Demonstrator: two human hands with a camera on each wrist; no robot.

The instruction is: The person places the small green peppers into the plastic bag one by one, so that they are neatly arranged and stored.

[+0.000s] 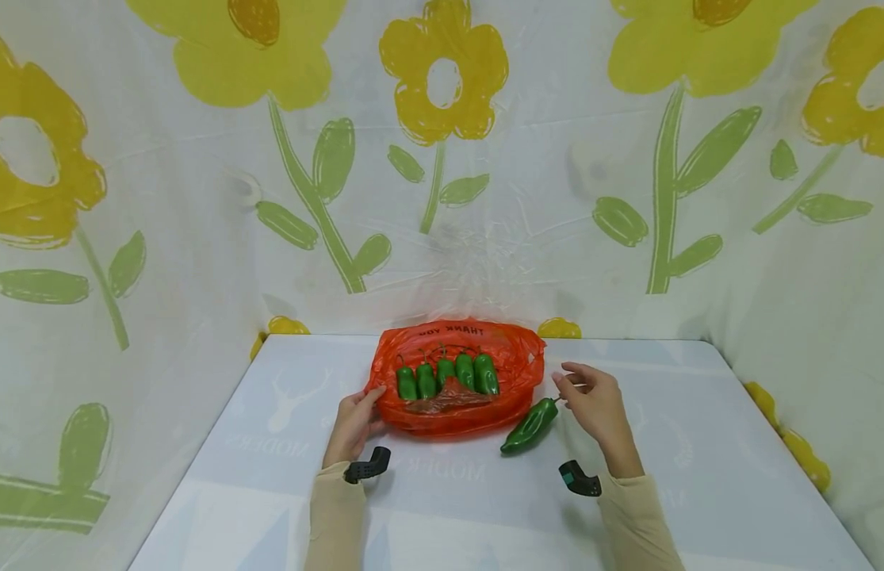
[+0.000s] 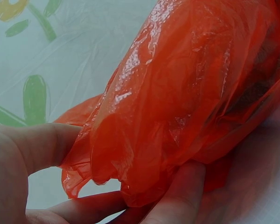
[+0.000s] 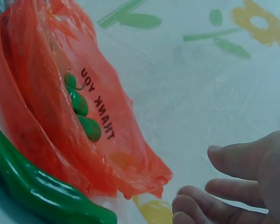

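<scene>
A red plastic bag (image 1: 452,420) printed "THANK YOU" lies spread with its mouth wide, and several green peppers (image 1: 487,374) stand side by side in it. At its left side, my left hand (image 1: 352,424) grips the bag's edge; the left wrist view has thumb and fingers around the crumpled red film (image 2: 144,121). One more green pepper (image 1: 530,428) is outside the bag at the front right, slanted, its stem pointing up toward my right hand (image 1: 591,396). In the right wrist view, the right thumb and fingers (image 3: 191,203) are spread apart with nothing between them.
A white table (image 1: 256,492) with faint grey prints lies beneath everything. Behind and on both sides hangs a pale curtain (image 1: 527,198) with yellow flowers. Black wrist cameras (image 1: 366,466) sit on both wrists, over beige sleeves (image 1: 334,515).
</scene>
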